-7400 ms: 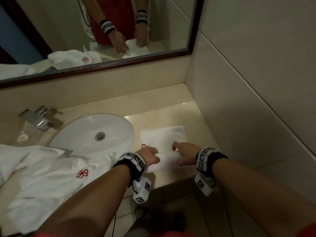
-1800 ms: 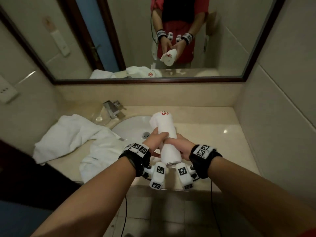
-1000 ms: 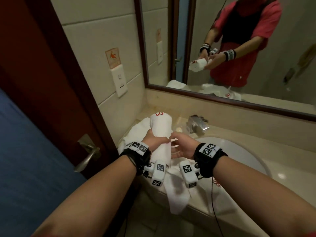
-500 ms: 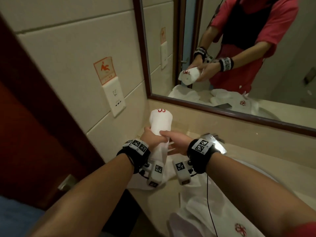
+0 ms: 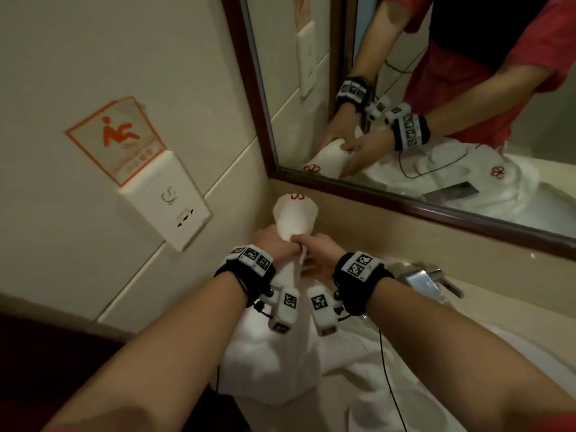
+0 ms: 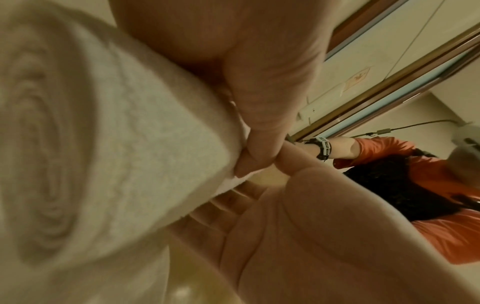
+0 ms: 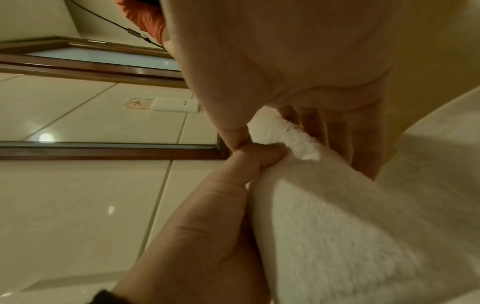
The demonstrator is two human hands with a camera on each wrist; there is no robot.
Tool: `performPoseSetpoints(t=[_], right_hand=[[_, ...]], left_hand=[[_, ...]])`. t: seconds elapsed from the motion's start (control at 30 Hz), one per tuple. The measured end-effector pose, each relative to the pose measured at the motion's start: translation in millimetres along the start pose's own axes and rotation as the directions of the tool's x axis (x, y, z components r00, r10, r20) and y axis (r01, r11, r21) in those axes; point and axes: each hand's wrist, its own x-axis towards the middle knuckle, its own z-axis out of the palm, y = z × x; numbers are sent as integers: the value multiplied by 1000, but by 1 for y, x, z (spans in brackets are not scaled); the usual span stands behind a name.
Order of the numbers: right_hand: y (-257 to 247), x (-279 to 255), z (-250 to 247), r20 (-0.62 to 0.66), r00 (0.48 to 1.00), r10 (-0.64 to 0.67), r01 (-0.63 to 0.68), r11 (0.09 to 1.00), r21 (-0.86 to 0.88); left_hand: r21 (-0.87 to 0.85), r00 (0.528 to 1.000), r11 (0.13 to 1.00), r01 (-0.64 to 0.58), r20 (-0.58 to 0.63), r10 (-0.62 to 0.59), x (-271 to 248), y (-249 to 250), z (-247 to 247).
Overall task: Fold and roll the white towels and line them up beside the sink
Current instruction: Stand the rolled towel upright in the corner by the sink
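White roll (image 5: 295, 219), red emblem stitched at its far end. Black wristbands (image 5: 361, 277) carrying black-and-white square markers. Orange slip-warning sticker (image 5: 120, 137) over a white wall plate (image 5: 170, 207). Beige tiles, beige counter (image 5: 467, 254), dark brown mirror frame (image 5: 420, 210). Loose white towels (image 5: 358, 369) below.
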Motion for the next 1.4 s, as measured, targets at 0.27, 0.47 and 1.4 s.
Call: performPoseSetpoints(t=[0.27, 0.47, 1.4], right_hand=[[5, 49, 11, -9, 1000, 25, -25, 998, 58], [7, 69, 15, 29, 999, 22, -27, 984, 173], [5, 70, 16, 200, 976, -90, 58, 986, 158]], left_hand=[[143, 996, 990, -4, -82, 16, 31, -5, 4], [290, 988, 957, 0, -146, 45, 52, -14, 15], [776, 919, 615, -137, -131, 371, 52, -39, 20]])
